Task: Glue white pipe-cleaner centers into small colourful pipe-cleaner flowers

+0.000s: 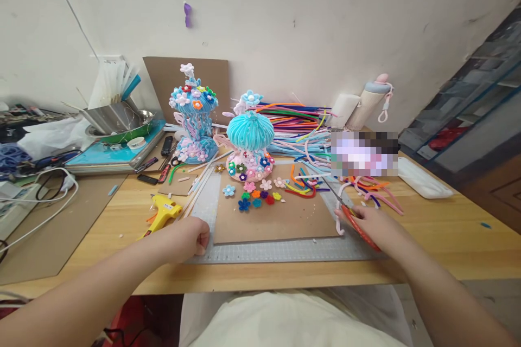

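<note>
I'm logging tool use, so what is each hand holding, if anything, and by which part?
The right hand holds red-handled scissors by the handles. The left hand is curled; whether it holds anything cannot be told.

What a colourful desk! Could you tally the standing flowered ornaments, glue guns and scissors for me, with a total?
Flowered ornaments: 2
Yellow glue gun: 1
Red-handled scissors, held in the right hand: 1
Total: 4
</note>
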A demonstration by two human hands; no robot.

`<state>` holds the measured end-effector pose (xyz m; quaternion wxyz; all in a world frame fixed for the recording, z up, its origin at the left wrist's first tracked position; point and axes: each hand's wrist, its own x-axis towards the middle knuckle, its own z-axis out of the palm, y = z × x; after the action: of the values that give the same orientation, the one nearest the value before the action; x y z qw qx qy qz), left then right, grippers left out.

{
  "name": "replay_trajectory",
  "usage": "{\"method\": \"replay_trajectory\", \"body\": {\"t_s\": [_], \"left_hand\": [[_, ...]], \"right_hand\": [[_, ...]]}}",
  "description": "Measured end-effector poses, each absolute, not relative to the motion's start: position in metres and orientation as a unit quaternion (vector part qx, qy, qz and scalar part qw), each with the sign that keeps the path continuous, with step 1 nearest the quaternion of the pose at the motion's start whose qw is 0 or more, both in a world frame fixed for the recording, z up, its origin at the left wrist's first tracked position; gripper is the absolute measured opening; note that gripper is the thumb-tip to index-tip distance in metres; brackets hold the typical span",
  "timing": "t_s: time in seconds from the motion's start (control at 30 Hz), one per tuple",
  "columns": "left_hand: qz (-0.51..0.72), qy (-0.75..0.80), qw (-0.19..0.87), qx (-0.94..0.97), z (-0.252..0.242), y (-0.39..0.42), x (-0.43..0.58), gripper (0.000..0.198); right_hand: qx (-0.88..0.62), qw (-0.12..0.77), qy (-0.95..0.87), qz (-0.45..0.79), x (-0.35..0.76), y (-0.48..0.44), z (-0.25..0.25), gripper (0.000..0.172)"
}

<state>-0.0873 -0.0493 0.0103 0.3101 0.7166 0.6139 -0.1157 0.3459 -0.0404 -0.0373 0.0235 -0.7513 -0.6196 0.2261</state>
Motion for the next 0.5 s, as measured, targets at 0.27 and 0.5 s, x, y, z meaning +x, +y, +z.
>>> {"method": "replay_trajectory", "body": {"t_s": [0.27, 0.5], "left_hand": [[-0.153, 0.621, 0.284, 0.715, 0.019, -0.049, -0.077, 0.013], [-0.169, 0.617, 0.254, 0.725, 0.024, -0.049, -0.070, 0.017]], "right_hand": [[-0.748, 0.025, -0.626, 0.219, 0.347, -0.040, -0.038, 0.054], [-0.749, 0.025, -0.626, 0.214, 0.346, -0.039, -0.039, 0.056]]}}
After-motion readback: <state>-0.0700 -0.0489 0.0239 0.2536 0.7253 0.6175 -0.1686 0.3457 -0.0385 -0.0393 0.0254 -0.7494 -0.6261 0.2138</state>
